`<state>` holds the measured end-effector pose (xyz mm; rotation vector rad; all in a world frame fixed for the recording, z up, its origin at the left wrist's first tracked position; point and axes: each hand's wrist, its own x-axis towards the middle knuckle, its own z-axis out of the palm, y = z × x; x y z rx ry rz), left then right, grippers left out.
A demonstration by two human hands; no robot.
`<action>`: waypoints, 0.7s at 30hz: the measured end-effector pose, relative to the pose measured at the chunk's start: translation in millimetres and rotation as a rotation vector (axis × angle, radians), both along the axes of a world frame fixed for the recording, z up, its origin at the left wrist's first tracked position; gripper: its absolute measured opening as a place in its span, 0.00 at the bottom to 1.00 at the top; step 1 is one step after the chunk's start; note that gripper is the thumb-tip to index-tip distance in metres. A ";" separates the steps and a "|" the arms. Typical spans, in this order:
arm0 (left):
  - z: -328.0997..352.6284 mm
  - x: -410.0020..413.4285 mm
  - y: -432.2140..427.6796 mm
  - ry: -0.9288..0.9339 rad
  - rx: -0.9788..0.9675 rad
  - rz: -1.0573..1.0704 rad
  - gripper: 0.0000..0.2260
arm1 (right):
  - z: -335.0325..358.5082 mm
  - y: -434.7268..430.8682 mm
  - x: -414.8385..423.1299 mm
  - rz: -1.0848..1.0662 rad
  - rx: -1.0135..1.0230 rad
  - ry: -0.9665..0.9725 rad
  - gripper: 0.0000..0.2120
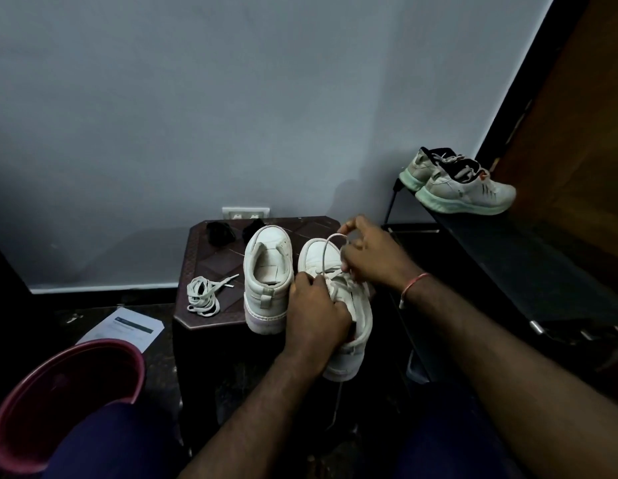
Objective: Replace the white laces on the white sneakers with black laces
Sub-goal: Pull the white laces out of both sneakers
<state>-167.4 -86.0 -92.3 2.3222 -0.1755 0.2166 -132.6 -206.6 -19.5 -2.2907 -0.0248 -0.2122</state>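
White sneaker [350, 357] nearest, heel overhanging the near edge of the dark surface [211, 257], clamped at the tongue by the left grip [314, 312] with curled fingers; right grip [369, 250] just beyond, pinching a loop of white lace [324, 250] still threaded in that shoe. Second white sneaker [268, 271] just beside, upright and unlaced, with a loose lace bundle [204, 295] further left. Black laces [220, 233] at the far edge, well apart from both grips.

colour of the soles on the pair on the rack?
Pale mint green soles; best seen in the head view, upper right.
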 end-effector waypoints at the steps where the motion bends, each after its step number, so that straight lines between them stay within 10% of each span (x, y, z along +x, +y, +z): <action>1: 0.5 -0.9 0.8 0.002 -0.003 0.001 0.17 | 1.0 0.8 -3.4 0.069 -0.135 -0.009 0.15; 5: 2.6 -3.1 1.0 0.005 -0.047 -0.008 0.20 | 9.5 10.1 -4.5 0.277 -0.595 -0.029 0.25; 14: 4.9 -3.9 0.9 0.007 -0.038 0.002 0.18 | 5.5 20.5 12.6 0.246 -1.021 0.024 0.05; 21: 4.4 -1.2 0.6 0.025 0.024 -0.006 0.12 | 26.4 8.3 17.6 -0.062 0.332 -0.166 0.09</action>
